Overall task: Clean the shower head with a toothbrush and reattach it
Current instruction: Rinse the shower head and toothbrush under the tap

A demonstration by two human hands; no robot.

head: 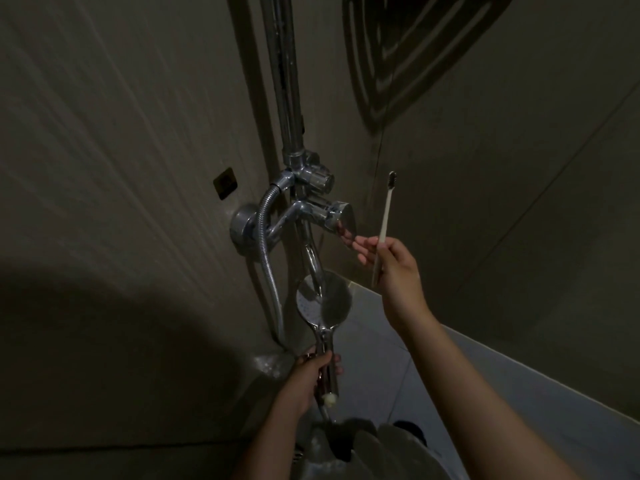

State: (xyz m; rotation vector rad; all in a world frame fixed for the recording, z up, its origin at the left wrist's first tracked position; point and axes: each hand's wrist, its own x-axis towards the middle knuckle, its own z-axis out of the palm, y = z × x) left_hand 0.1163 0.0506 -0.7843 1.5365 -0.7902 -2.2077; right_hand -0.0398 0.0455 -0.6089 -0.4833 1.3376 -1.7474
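A chrome hand shower head [323,299] with a round face is held below the tap's spout [313,263]. My left hand [310,374] grips its handle near the bottom, where the hose joins. In my right hand [391,265] is a pale toothbrush [383,223], held upright with its dark bristles at the top. The fingertips of that hand reach to the chrome mixer lever [341,216] and touch its underside. The toothbrush is apart from the shower head, up and to the right of it.
A chrome riser pipe [285,81] runs up the wall above the mixer valve [311,178]. A ribbed metal hose [265,237] loops down from the valve on the left. Tiled walls meet in a corner at right, with a light floor [374,358] below. The room is dim.
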